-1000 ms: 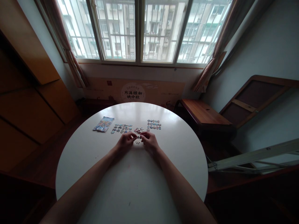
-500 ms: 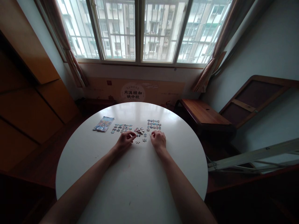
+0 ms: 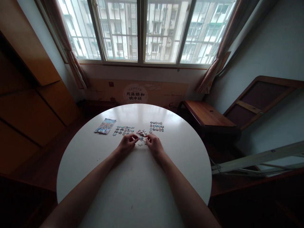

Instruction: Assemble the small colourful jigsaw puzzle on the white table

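Note:
Both my hands rest on a round white table (image 3: 133, 190) among small jigsaw pieces. My left hand (image 3: 127, 143) is curled, its fingertips pinched close to a loose piece (image 3: 140, 143). My right hand (image 3: 155, 144) is curled too, fingertips pinched at the little heap of pieces (image 3: 142, 133) between the hands. Whatever the fingers grip is too small to name. A joined patch of pieces (image 3: 123, 130) lies beyond the left hand. Another joined patch (image 3: 156, 126) lies beyond the right hand.
A colourful printed packet (image 3: 105, 125) lies at the table's far left. A dark wooden side table (image 3: 206, 115) stands to the right, a leaning wooden frame (image 3: 261, 101) behind it. Wooden cabinets (image 3: 30, 104) line the left wall. A barred window (image 3: 142, 31) faces me.
My right hand went right toward the right patch half a second ago, then came back left to the heap beside the left hand. The left hand has hardly moved.

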The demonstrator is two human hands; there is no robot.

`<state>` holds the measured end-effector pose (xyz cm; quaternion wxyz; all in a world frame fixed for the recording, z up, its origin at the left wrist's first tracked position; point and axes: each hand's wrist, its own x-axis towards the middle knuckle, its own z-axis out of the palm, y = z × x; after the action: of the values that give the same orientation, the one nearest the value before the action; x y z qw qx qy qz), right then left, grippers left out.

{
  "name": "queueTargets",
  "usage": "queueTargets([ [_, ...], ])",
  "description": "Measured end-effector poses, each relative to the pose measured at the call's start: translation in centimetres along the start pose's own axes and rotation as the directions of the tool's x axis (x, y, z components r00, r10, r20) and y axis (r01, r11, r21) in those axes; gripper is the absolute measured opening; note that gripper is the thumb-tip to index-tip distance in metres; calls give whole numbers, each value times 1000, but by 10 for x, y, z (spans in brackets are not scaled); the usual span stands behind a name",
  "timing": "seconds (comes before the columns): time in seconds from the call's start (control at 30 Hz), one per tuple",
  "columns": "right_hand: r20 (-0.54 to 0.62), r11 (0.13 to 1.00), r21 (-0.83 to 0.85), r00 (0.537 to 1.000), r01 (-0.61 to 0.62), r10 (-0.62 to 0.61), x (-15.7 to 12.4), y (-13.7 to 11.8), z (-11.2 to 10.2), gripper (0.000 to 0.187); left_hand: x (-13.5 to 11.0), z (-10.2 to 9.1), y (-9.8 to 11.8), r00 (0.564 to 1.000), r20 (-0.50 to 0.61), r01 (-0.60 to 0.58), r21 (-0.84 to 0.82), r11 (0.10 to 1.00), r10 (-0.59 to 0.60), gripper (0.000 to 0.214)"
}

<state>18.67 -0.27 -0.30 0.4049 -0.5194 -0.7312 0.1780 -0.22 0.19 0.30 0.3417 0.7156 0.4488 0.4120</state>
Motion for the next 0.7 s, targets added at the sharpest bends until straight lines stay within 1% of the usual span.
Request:
queueTargets([
  [0.1,-44,990,139,999,-14,20,2,0,1,19,0,0,-1,1000,5,-7,-2,1000,7,23],
  [0.23,-9,961,273,999,35,-33,2,-5,2,18,1,0,-2,1000,2,-13,-4,1000,13,22],
  [0.37,2,959,276,998,63,-66,1,-7,3,17,1,0,0,1000,2,0,2,1000,0,22],
  [0.47,-5,963,263,998,59,-60,1,-6,2,14,0,0,2,1000,4,2,8,1000,-2,21],
  [0.7,27,963,264,998,49,-58,1,-8,-1,9,0,0,7,1000,1,-8,4,1000,8,20],
])
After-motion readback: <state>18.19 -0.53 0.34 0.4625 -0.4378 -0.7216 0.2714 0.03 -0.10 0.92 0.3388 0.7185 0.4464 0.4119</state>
